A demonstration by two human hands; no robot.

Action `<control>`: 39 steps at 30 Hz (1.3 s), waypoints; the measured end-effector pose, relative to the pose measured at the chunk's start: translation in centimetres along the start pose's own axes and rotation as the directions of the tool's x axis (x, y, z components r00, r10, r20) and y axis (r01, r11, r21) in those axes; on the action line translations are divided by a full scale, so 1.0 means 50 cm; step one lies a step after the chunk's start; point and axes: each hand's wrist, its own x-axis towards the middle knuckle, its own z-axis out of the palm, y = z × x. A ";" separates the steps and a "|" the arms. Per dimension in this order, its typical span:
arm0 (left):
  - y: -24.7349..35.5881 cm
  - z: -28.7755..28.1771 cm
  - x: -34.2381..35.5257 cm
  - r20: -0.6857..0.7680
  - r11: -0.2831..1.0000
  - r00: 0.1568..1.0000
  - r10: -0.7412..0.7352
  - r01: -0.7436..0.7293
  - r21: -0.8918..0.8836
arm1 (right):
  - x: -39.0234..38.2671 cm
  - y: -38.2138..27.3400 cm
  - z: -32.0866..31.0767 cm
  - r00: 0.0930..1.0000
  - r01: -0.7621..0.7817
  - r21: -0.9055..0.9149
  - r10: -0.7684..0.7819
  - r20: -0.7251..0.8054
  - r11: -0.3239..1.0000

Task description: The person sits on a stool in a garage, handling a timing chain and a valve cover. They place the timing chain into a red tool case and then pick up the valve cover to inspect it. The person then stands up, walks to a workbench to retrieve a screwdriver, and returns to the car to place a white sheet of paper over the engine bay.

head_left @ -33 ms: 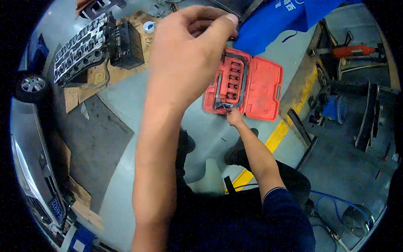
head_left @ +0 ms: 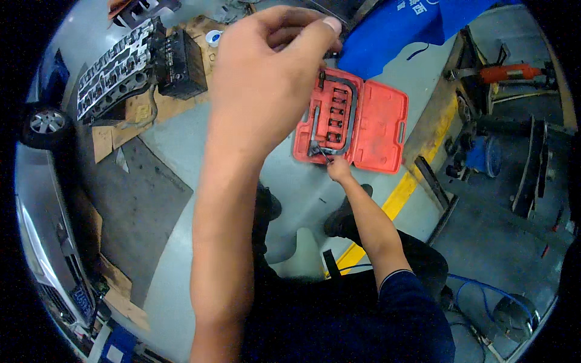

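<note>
My left hand (head_left: 272, 66) is raised close in front of me, its fingers curled and the thumb drawn toward them. Whatever it may hold is hidden. Lower down, my right hand (head_left: 339, 170) is closed on a slim dark metal tool (head_left: 325, 157) at the near edge of an open red plastic case (head_left: 379, 136). The tool's far end meets the case's near left corner. Inside the case lie a large C-shaped metal clamp (head_left: 352, 115), a row of several small dark fittings (head_left: 336, 112) and a straight bar (head_left: 316, 121). My left hand covers part of the case's far left side.
On cardboard at the far left lie a cylinder head (head_left: 118, 72) and a black battery (head_left: 184, 66). A grey car (head_left: 45, 224) stands along the left. A blue sheet (head_left: 399, 36) hangs at the back. To the right are a metal frame (head_left: 529, 175) and a red cylindrical tool (head_left: 511, 74).
</note>
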 end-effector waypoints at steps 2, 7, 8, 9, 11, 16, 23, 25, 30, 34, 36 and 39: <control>0.018 0.004 -0.005 -0.007 0.995 0.999 -0.038 0.037 -0.089 | 0.000 0.022 0.007 0.999 -0.019 0.073 0.017 0.028 0.997; 0.020 0.010 -0.018 0.025 0.992 0.999 -0.048 0.051 -0.117 | 0.006 0.041 0.010 0.981 -0.138 0.194 0.107 0.162 0.971; 0.018 0.003 -0.021 0.003 0.991 0.998 -0.063 0.062 -0.122 | -0.004 0.005 -0.005 0.973 -0.166 0.251 0.117 0.201 0.954; 0.017 0.000 -0.022 -0.004 0.989 0.998 -0.069 0.068 -0.132 | -0.011 -0.013 -0.019 0.963 -0.206 0.306 0.136 0.234 0.929; 0.024 0.007 -0.021 0.016 0.984 0.997 -0.074 0.075 -0.163 | -0.006 0.013 -0.009 0.981 -0.105 0.244 0.059 0.187 0.964; 0.028 0.016 -0.028 0.042 0.983 0.993 -0.108 0.113 -0.142 | 0.003 0.045 -0.018 0.996 0.083 -0.222 -0.091 -0.026 0.972; 0.014 0.014 -0.015 0.013 0.990 0.993 -0.115 0.115 -0.077 | 0.081 0.063 -0.019 0.999 0.002 -0.367 -0.017 -0.039 0.930; 0.006 0.010 -0.013 0.093 0.988 0.994 -0.056 0.068 -0.140 | 0.104 0.064 0.001 0.997 0.068 -0.365 -0.079 -0.016 0.929; 0.036 0.084 -0.041 -0.044 0.998 0.997 -0.056 0.055 -0.022 | 0.098 0.018 0.029 0.969 0.219 -0.132 -0.231 -0.090 0.967; 0.000 0.075 -0.016 0.039 0.996 0.996 -0.084 0.085 -0.023 | 0.063 -0.005 0.032 0.936 0.178 -0.138 -0.211 -0.280 0.974; -0.010 0.063 -0.007 0.105 0.995 0.990 -0.097 0.096 0.014 | 0.042 -0.020 0.013 0.944 0.040 -0.176 -0.095 -0.316 0.984; 0.003 0.076 -0.015 0.099 0.993 0.988 -0.114 0.110 0.043 | 0.036 0.022 0.010 0.968 -0.068 -0.227 0.008 -0.253 0.971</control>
